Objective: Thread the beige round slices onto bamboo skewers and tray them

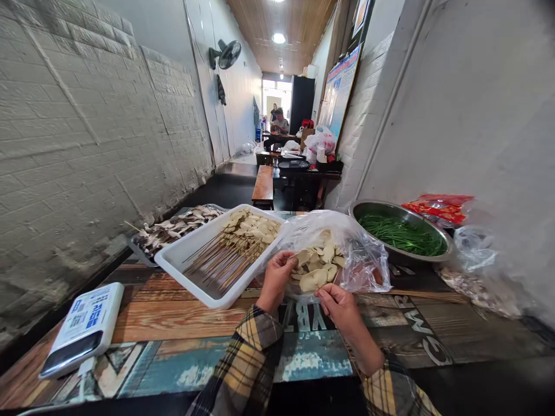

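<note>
An open clear plastic bag [368, 254] lies in front of me with a pile of thin, pale beige food slices [328, 251] in it. My left hand [277, 279] is at the pile's left side, its thumb and fingers pinched together by a slice; what they grip is not clear. At the near edge of the pile, my right hand [339, 304] is also closed in a pinch, close to a large slice [313, 280]. Whatever is between its fingertips is too small to make out. Left of the bag, a white tray [173, 258] holds skewered slices [251, 228] with their sticks [225, 257] pointing toward me.
A tray of dark and pale food pieces [177, 228] stands at far left. On the right are a metal basin [448, 248] of green chives [399, 234] and a red packet [440, 208]. A white power bank [82, 326] with a cable lies front left. People [280, 122] are in the background.
</note>
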### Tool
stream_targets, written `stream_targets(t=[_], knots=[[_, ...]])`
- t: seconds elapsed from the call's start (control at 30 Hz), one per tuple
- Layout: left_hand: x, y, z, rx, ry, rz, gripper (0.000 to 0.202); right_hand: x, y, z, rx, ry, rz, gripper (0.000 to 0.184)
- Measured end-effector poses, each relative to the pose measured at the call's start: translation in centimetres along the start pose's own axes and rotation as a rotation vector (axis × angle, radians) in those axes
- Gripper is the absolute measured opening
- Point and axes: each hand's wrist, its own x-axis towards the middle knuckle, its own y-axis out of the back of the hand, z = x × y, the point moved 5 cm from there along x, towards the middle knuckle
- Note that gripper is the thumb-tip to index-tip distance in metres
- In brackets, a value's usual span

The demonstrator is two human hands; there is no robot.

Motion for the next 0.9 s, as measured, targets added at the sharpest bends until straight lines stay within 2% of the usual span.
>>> stream_targets(t=[0.4,0.9], knots=[[0.28,0.16,-0.14,0.011,0.016,-0.019,0.028,0.11,0.19,-0.20,-0.144,0.030,-0.022,0.034],[0.04,-0.02,0.32,-0.012,0.034,-0.009,0.031,0.10,-0.02,-0.70,-0.167,0.015,-0.011,0.035]])
